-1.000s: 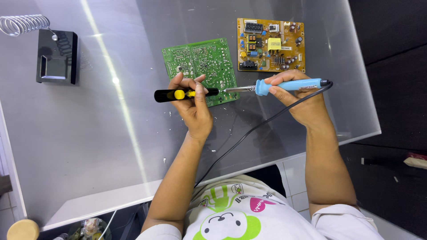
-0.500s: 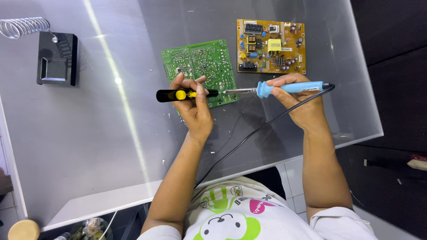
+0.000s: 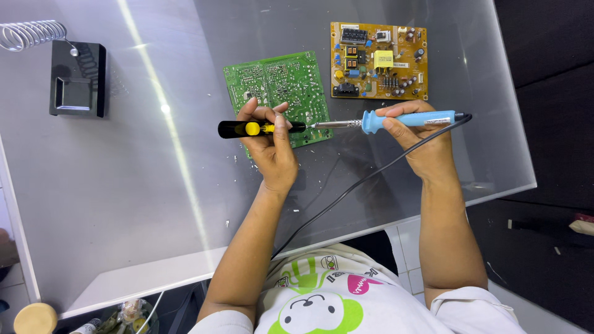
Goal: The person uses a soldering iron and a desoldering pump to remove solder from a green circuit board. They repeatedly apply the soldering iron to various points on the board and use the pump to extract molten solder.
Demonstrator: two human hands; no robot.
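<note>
The left hand (image 3: 272, 145) grips a black-and-yellow desoldering pump (image 3: 260, 128), held level over the near edge of the green circuit board (image 3: 278, 93) on the glass table (image 3: 154, 204). The right hand (image 3: 417, 139) is closed on the blue handle of the soldering iron (image 3: 396, 119); its metal tip meets the pump nozzle, just above the board.

Risks, in my judgement: the hot tip is v. close to the left fingers, so a slip can burn them. The black cord (image 3: 346, 185) hangs over the table edge; a snag can pull the iron. The iron stand (image 3: 75, 79) is well apart, at far left.

Labels: the orange board (image 3: 378, 60) carries a yellow square part w/ a small white sticker beside it.
</note>
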